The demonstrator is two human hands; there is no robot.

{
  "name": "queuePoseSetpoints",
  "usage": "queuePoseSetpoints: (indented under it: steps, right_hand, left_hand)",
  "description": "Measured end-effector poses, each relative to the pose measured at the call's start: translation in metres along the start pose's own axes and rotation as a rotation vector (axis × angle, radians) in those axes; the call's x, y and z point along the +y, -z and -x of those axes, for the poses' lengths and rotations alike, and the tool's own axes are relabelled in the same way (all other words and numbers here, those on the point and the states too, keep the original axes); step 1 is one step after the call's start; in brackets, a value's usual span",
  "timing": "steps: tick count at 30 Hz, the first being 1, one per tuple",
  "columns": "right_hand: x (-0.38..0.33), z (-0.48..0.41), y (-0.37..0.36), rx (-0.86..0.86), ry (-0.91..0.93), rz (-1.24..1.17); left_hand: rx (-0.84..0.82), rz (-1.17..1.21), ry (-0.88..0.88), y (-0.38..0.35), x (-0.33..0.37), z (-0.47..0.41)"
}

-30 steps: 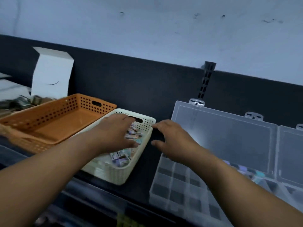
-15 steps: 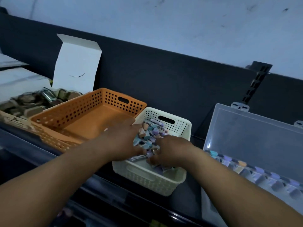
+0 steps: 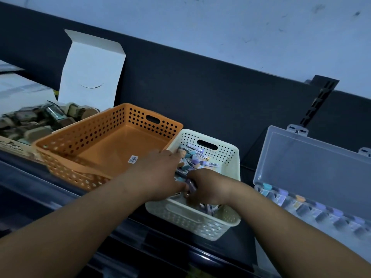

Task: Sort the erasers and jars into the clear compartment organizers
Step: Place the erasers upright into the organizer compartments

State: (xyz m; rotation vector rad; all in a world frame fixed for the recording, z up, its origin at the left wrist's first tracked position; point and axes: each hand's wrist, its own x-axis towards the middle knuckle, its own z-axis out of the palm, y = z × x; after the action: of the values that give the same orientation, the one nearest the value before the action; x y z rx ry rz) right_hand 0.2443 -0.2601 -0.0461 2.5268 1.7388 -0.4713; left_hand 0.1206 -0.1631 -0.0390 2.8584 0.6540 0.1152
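Both hands work inside the cream basket (image 3: 230,221), where the erasers (image 3: 195,157) lie heaped; the left hand (image 3: 158,173) rests on the pile, fingers fairly straight; the right hand (image 3: 208,187) curls round a purple eraser (image 3: 190,184). Best to lift one piece clear, not a clump, before crossing to the clear organizer (image 3: 313,157) on the right. Counted: two baskets, the cream and the orange basket (image 3: 124,117); one organizer; loose erasers too heaped to count.
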Motion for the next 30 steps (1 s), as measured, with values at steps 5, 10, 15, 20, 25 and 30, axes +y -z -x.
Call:
queuePoseSetpoints:
  steps: [5, 10, 15, 20, 25, 30]
  right_hand:
    - [0.003, 0.000, 0.001, 0.026, -0.004, -0.077]
    - [0.020, 0.006, 0.019, 0.140, -0.071, -0.700]
    - [0.034, 0.021, 0.033, 0.252, -0.095, -1.227]
    - [0.040, 0.046, 0.039, 0.280, -0.040, -1.435]
    - [0.058, 0.078, 0.038, 0.361, 0.018, -1.464]
    - [0.099, 0.121, 0.035, 0.504, 0.024, -1.451]
  left_hand:
    - [-0.008, 0.013, 0.005, 0.001, 0.000, 0.001]
    - [0.042, 0.098, 0.017, 0.000, -0.002, -0.001]
    - [0.175, 0.153, -0.008, 0.010, 0.011, 0.000]
    - [0.100, 0.738, -0.033, 0.020, 0.047, 0.000]
    - [-0.046, 1.103, 0.031, 0.020, 0.096, -0.006]
    - [-0.066, 1.212, 0.089, 0.012, 0.155, -0.015]
